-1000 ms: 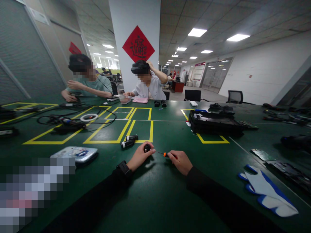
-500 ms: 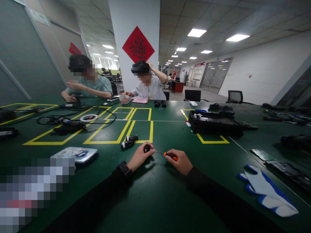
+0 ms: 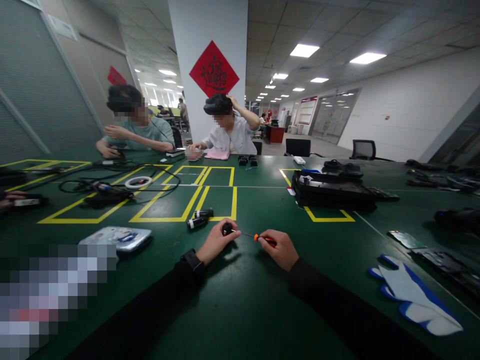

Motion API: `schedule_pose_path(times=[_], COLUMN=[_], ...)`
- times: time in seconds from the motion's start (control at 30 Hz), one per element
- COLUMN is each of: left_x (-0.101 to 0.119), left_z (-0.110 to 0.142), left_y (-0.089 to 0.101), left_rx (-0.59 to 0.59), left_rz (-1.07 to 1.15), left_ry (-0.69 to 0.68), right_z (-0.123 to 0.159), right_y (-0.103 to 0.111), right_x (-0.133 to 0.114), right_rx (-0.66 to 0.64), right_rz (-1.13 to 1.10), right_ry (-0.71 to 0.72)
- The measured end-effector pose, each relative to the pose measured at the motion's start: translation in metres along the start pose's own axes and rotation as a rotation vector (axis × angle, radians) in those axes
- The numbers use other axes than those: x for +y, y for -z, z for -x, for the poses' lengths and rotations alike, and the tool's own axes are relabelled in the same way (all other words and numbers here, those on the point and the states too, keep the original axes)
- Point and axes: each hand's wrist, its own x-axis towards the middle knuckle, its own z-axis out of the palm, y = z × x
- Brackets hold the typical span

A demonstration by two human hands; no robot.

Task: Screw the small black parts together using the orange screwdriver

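Observation:
Between the thumb and fingers of my left hand point(image 3: 217, 242) is a small black part point(image 3: 227, 229), mostly covered by the fingers, so its kind is unclear. My right hand point(image 3: 280, 248) is closed around the orange and black handle of a screwdriver point(image 3: 267, 241). The thin shaft points left, and its tip reaches the black part at my left thumb. Just beyond my left hand, two black cylinders with white bands point(image 3: 197, 222) lie side by side on the green table point(image 3: 232, 310).
A light-coloured case point(image 3: 116, 239) lies at left, with black cables point(image 3: 80, 186) behind it. Black housings point(image 3: 333, 190) and a white-and-blue glove point(image 3: 414, 295) lie at right. Two people point(image 3: 230, 130) sit across the table. Another hand point(image 3: 7, 201) shows at the left edge.
My right hand's fingers have shifted slightly on the screwdriver handle, while my left hand stays put. At the far left edge, another person's hand has come into view by a black device.

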Motion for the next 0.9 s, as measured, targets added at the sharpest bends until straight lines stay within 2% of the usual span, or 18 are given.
schedule_pose_path(times=[0.63,0.9], left_x=[-0.0007,-0.0002], left_z=[-0.0001,-0.0004], left_y=[0.0017,0.0017], left_rx=[-0.003,0.009], left_rz=[-0.015,-0.003], left_ry=[-0.009,0.014], right_z=[-0.0014,-0.0032], right_y=[-0.0025,-0.0026], right_x=[0.0012,0.0034], right_rx=[0.030,-0.082], right_rz=[-0.063,0.001], right_ry=[0.050,0.017])
